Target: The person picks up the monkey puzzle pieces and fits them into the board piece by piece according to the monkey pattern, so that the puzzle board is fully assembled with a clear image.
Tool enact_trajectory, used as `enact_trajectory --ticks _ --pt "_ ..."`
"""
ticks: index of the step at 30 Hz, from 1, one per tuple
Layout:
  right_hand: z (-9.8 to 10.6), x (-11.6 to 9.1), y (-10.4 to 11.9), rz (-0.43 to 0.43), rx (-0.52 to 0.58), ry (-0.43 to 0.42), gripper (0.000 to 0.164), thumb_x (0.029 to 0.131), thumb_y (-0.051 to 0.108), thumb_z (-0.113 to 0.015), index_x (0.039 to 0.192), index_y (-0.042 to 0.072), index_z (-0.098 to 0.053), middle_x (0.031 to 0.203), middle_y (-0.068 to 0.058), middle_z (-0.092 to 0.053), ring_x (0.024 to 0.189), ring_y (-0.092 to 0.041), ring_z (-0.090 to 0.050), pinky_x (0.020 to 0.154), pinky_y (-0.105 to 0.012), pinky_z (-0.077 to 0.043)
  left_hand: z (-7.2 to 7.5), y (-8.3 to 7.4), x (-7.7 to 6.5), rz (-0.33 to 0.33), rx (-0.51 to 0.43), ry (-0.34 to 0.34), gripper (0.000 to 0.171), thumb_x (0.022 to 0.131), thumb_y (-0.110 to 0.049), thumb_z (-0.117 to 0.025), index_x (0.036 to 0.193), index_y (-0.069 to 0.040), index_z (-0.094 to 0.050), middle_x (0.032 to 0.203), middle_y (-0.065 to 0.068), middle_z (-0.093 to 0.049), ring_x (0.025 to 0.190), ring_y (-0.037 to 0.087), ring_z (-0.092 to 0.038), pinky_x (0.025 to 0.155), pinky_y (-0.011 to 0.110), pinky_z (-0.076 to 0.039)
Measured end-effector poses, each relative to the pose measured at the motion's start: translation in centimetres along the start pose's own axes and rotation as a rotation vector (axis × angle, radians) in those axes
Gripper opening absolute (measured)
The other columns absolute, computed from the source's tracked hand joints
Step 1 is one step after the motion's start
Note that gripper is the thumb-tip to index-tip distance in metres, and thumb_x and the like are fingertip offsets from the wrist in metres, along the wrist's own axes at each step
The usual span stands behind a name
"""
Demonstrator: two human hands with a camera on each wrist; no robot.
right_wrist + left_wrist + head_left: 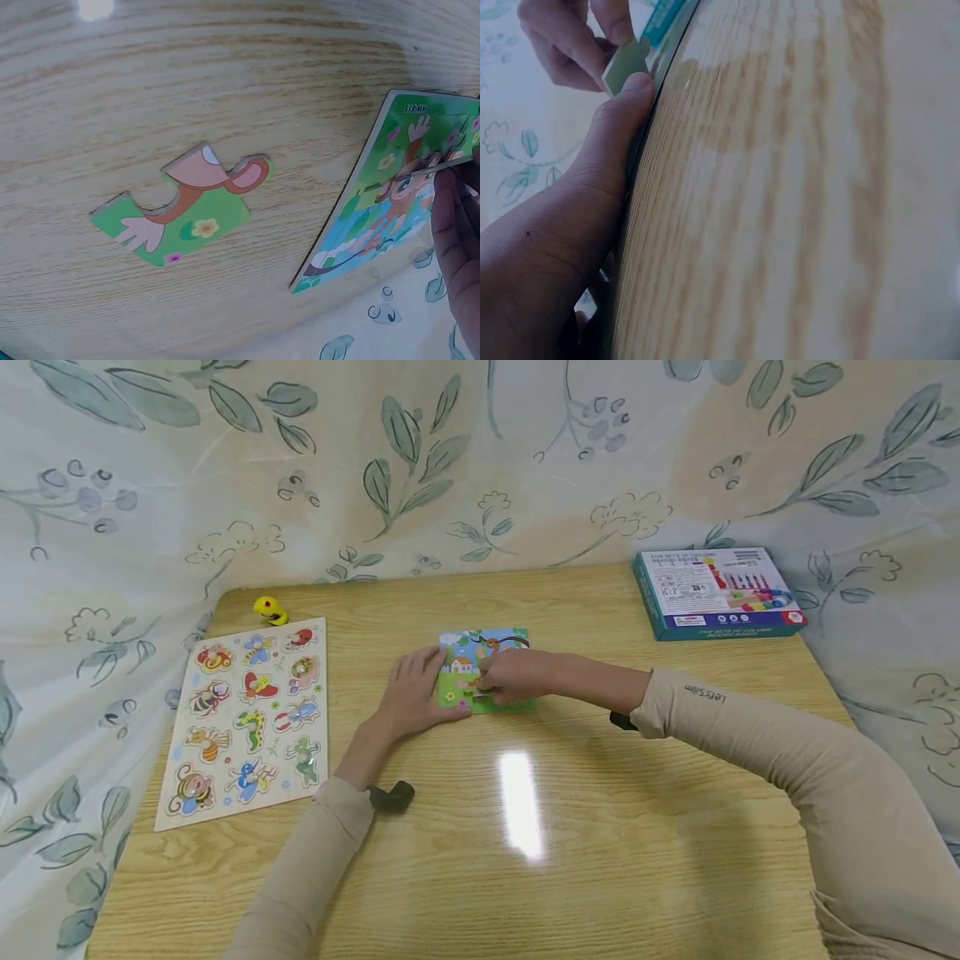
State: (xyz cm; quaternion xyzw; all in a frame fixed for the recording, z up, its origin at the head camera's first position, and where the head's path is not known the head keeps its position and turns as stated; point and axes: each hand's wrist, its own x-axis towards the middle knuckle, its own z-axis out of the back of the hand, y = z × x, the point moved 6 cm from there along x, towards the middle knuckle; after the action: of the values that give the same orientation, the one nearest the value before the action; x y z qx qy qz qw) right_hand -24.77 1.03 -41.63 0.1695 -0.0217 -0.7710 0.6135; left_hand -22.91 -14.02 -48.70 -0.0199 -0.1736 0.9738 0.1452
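Observation:
A small picture puzzle board (450, 689) with a monkey scene lies mid-table. My left hand (412, 693) rests at its left side, fingers along that side and thumb along the near edge. Over the board, my right hand (513, 677) pinches a puzzle piece (626, 66), seen partly edge-on and tilted up from the board. In the left wrist view, my left thumb (607, 135) lies close below that piece. The right wrist view shows a loose puzzle piece (199, 199), with a hand, an ear and a yellow flower, flat on the table beside the board.
A wooden peg puzzle with insects (285, 747) lies on the left side of the table. Behind it is a yellow toy figure (270, 610). A boxed bead set (720, 593) sits at the back right. Patterned cloth (480, 468) hangs behind the table.

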Motion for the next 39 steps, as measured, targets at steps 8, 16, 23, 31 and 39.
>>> enact_trajectory --ticks 8,16,23,31,39 --pt "0.3 0.1 -0.1 -0.008 -0.007 0.011 0.03 0.095 0.01 -0.058 0.122 0.001 -0.066 0.099 -0.012 -0.065 0.065 -0.008 -0.041 0.059 -0.017 -0.039 0.2 0.1 0.2 0.001 0.001 -0.007 0.107 0.076 -0.074 -0.061 0.154 -0.011 -0.024 0.158 0.011 -0.024 0.144 0.03 -0.023 0.118 0.051 -0.018" --pt "-0.5 0.2 -0.3 -0.014 0.007 0.009 0.027 0.094 0.003 -0.057 0.118 0.002 -0.069 0.103 -0.013 -0.069 0.082 -0.017 -0.063 0.072 -0.023 -0.053 0.4 -0.1 0.5 -0.009 -0.002 -0.01 0.107 0.075 -0.074 -0.062 0.154 -0.011 -0.024 0.158 0.012 -0.024 0.143 0.032 -0.024 0.117 0.053 -0.018" --pt "-1.0 0.0 -0.9 -0.045 0.05 0.012 0.03 0.093 0.001 -0.056 0.12 0.004 -0.068 0.106 -0.012 -0.067 0.086 -0.017 -0.061 0.075 -0.024 -0.053 0.3 0.0 0.7 -0.007 0.001 -0.02 0.108 0.075 -0.074 -0.062 0.154 -0.012 -0.025 0.158 0.012 -0.024 0.144 0.031 -0.024 0.118 0.052 -0.018" --pt "-0.5 -4.1 -1.8 -0.129 0.127 -0.124 0.038 0.094 0.012 -0.061 0.132 0.007 -0.059 0.119 -0.013 -0.062 0.1 -0.022 -0.061 0.081 -0.034 -0.054 -0.2 0.0 0.2 -0.01 0.009 0.001 0.11 0.074 -0.077 -0.059 0.154 -0.011 -0.024 0.158 0.012 -0.024 0.143 0.033 -0.025 0.117 0.054 -0.019" --pt "-1.9 -11.2 -4.6 -0.326 0.043 -0.197 0.049 0.086 0.015 -0.073 0.13 0.001 -0.057 0.126 -0.024 -0.056 0.113 -0.037 -0.057 0.084 -0.046 -0.055 0.0 -0.1 -0.2 0.007 0.007 0.001 0.107 0.075 -0.073 -0.063 0.154 -0.012 -0.025 0.158 0.012 -0.024 0.143 0.031 -0.024 0.118 0.052 -0.018"
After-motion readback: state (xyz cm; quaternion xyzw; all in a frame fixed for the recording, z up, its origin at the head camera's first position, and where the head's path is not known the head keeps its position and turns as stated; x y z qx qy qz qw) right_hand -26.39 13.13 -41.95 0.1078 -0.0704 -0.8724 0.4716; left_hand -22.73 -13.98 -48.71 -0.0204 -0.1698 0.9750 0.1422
